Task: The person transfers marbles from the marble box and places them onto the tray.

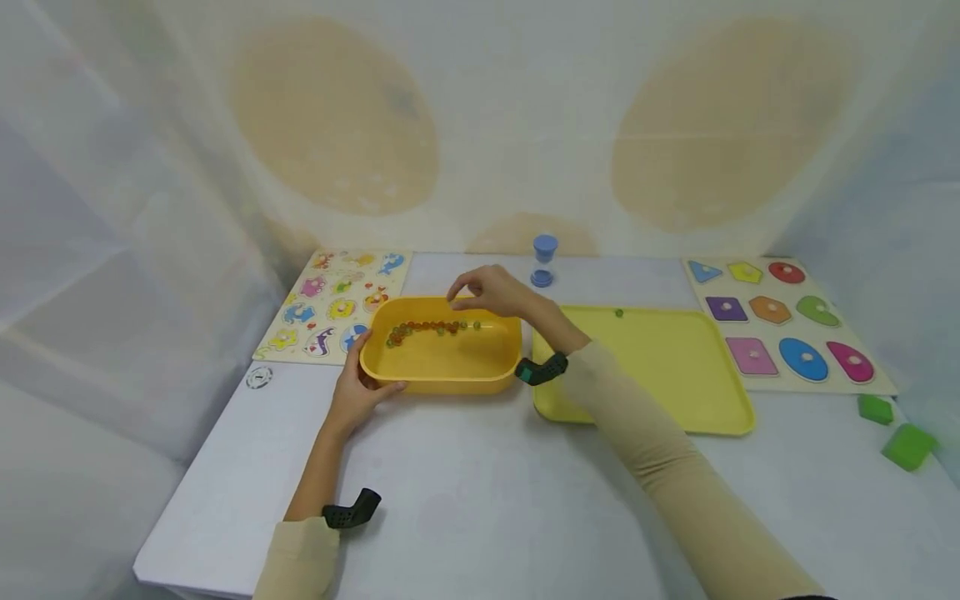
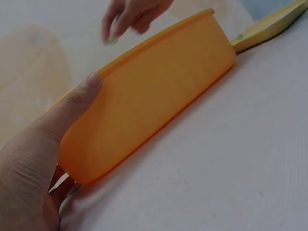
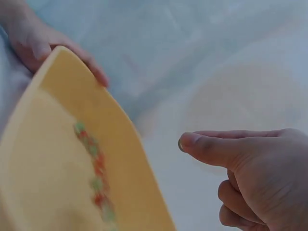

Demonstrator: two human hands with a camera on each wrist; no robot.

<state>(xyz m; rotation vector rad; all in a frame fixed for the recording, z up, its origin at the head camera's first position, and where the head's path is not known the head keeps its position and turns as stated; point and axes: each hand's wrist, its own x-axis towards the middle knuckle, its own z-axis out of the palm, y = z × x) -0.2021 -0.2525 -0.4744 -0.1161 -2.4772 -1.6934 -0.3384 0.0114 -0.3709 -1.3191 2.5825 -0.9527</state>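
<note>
I log: right hand (image 1: pixel 492 290) pinches green bead (image 3: pixel 181 145) above crosswise bin's (image 1: pixel 450 387) far rim; left hand (image 1: pixel 354 393) grips left end.

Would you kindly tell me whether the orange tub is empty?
Not empty, though far from full: red and green marbles lie inside the orange tub.

We see a white table (image 1: pixel 442 508) closed in on three sides. Behind it, a whitish backdrop (image 1: pixel 525 125) bears large, rounded tan patches (image 1: pixel 337 117). To our left hangs a creased, greyish-white drape (image 1: pixel 90 250); to our right, a pale bluish drape (image 1: pixel 907 217). Soft light leaves faint shadows on the tabletop.
</note>
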